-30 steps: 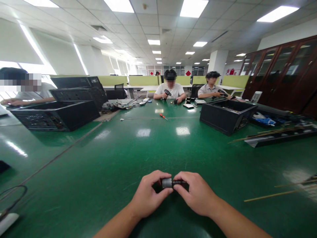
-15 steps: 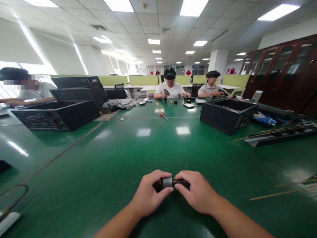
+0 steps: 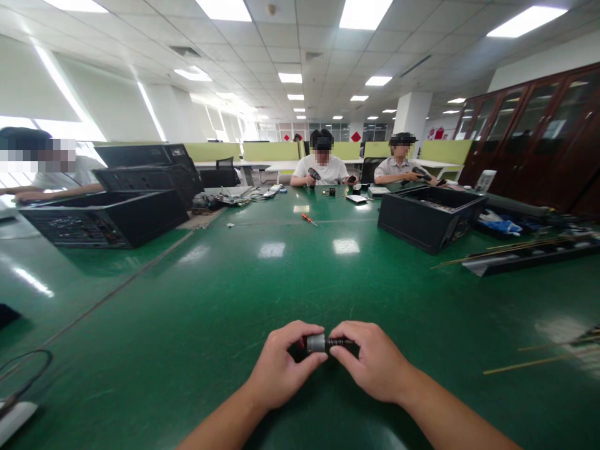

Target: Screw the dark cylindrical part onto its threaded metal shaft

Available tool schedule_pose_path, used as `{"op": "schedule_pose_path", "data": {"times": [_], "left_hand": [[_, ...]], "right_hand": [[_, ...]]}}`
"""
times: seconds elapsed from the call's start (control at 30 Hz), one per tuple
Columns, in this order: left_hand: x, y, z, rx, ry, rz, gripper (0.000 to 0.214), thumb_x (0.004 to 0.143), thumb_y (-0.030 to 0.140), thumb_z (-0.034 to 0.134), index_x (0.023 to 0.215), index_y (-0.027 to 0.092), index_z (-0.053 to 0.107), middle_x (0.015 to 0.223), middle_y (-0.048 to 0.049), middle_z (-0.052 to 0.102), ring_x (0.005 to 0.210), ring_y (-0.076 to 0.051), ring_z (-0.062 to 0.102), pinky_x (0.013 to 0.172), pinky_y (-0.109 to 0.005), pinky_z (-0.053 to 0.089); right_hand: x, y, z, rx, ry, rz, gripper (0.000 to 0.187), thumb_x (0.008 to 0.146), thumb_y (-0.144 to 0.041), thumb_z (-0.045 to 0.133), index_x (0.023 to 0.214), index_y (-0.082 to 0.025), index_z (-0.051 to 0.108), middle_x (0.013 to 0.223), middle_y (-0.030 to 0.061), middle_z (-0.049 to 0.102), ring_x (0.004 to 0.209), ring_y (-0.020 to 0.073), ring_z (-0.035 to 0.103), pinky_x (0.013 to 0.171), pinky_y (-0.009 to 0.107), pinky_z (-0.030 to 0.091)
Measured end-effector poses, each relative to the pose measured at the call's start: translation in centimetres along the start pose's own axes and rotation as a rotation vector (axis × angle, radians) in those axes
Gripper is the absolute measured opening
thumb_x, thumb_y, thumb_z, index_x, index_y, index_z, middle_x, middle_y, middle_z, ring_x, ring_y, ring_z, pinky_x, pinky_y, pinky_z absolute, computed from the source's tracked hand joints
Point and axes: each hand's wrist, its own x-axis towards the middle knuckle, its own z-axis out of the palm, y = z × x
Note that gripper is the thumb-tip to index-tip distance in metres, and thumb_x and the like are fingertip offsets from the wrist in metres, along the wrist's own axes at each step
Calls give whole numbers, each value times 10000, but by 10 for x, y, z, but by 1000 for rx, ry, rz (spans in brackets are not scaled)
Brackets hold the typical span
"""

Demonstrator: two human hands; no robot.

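Note:
My left hand (image 3: 282, 362) is closed round a small silver-grey cylinder (image 3: 316, 343), thumb below and fingers above it. From the cylinder's right end a dark, ridged shaft (image 3: 336, 342) sticks out, like a spring or a screw thread. My right hand (image 3: 377, 359) pinches this shaft, and the shaft's far end is hidden behind my fingers. The two hands face each other just above the green tabletop (image 3: 300, 281). Whether the cylinder and the shaft are one piece I cannot tell.
Black computer cases stand at left (image 3: 105, 215) and right (image 3: 429, 219). A red-handled screwdriver (image 3: 308, 219) lies mid-table. Thin yellowish rods (image 3: 520, 365) and a metal channel (image 3: 525, 259) are at right, a white power strip (image 3: 16, 422) at lower left. Co-workers sit round the table.
My hands and the piece between them have hardly moved. Across the table, a co-worker's hand has lifted a small dark object slightly.

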Motion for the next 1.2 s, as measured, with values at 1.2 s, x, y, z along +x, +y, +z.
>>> {"op": "schedule_pose_path", "data": {"times": [1.2], "left_hand": [[1, 0, -2, 16, 13, 39, 242, 783, 274, 748, 1012, 206, 713, 858, -30, 727, 771, -186, 665, 717, -295, 492]], "right_hand": [[1, 2, -4, 24, -1, 28, 72, 877, -192, 618, 911, -214, 678, 835, -10, 693, 772, 154, 621, 718, 260, 409]]}}
